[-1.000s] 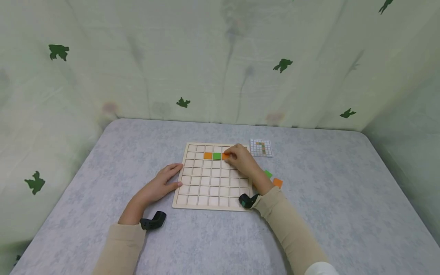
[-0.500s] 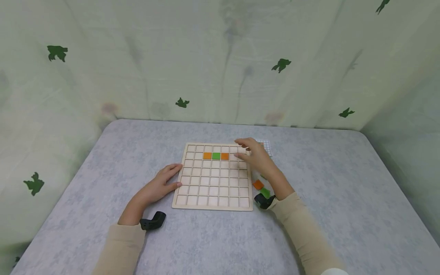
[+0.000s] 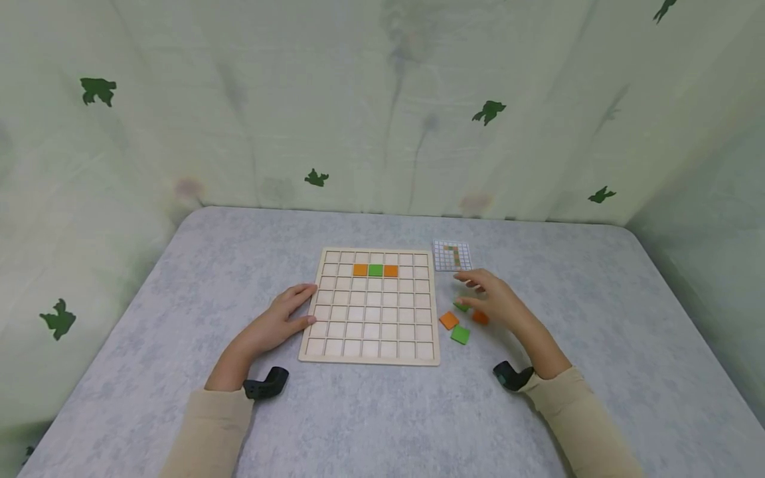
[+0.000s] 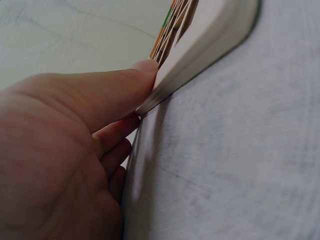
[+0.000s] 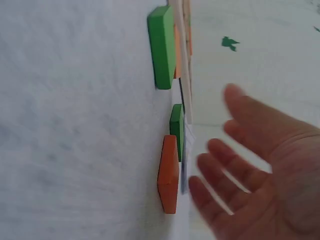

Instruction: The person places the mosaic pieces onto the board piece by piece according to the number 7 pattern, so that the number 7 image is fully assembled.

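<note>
A wooden grid board point(image 3: 373, 318) lies on the table with an orange tile point(image 3: 360, 270), a green tile point(image 3: 375, 270) and a second orange tile point(image 3: 391, 271) side by side in one row near its far edge. My left hand point(image 3: 281, 320) rests against the board's left edge, thumb and fingertips touching the rim. Right of the board, my right hand point(image 3: 493, 299) hovers with loosely bent, parted fingers and holds nothing. Beneath and beside it lie loose tiles: orange point(image 3: 449, 320), green point(image 3: 460, 334), another green point(image 3: 461, 306) partly hidden, and another orange point(image 5: 169, 175).
A small pattern card point(image 3: 452, 256) printed with a coloured grid lies by the board's far right corner. Each wrist wears a black camera. A pale cloth with green leaf shapes hangs behind the table point(image 3: 370, 425).
My right hand has let go of the third tile, leaving it in the row. It has moved right and nearer, off the board to above the loose tiles. My left hand stays put.
</note>
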The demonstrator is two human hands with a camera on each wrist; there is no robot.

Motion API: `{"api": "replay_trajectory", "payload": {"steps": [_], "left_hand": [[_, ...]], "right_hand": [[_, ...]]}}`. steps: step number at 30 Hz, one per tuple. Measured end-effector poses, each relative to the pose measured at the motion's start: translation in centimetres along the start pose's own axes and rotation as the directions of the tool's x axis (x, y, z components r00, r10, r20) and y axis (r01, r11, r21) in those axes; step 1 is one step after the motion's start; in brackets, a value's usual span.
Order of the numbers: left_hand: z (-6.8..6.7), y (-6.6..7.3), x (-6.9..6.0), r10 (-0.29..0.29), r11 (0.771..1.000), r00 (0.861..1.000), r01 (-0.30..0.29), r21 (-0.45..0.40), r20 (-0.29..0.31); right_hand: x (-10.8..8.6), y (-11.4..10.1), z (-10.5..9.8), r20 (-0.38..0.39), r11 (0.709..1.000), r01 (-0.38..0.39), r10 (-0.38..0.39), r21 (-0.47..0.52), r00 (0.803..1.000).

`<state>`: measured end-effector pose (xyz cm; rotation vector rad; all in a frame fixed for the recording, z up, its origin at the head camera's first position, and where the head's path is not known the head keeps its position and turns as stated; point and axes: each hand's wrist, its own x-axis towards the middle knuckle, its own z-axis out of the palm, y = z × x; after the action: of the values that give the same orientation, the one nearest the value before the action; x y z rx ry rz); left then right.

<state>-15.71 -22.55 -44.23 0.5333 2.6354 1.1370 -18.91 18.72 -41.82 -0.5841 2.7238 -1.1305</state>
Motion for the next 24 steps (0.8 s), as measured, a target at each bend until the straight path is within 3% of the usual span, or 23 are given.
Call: {"api": "replay_trajectory", "payload": {"steps": [5, 11, 17, 24], "left_hand": [[0.1, -0.1, 0.0, 0.007, 1.000, 1.000, -0.006, 0.012, -0.007], [0.1, -0.1, 0.0, 0.008, 1.000, 1.000, -0.008, 0.012, -0.010], [0.0, -0.1, 0.0, 0.013, 1.000, 1.000, -0.013, 0.012, -0.007], [0.0, 0.1, -0.1, 0.018, 1.000, 1.000, -0.018, 0.004, -0.009]], "right_hand": [[-0.7, 1.3, 0.5, 0.046, 1.000, -0.016, 0.017, -0.027, 0.999], [-0.8, 1.5, 0.8, 0.041, 0.996, -0.016, 0.020, -0.083, 0.999], [-0.3, 0.5, 0.8, 0.011, 0.995, -0.030, 0.031, -0.093, 0.999], [1.4, -2.1, 1.0, -0.058, 0.997, 0.074, -0.074, -0.014, 0.996]]}}
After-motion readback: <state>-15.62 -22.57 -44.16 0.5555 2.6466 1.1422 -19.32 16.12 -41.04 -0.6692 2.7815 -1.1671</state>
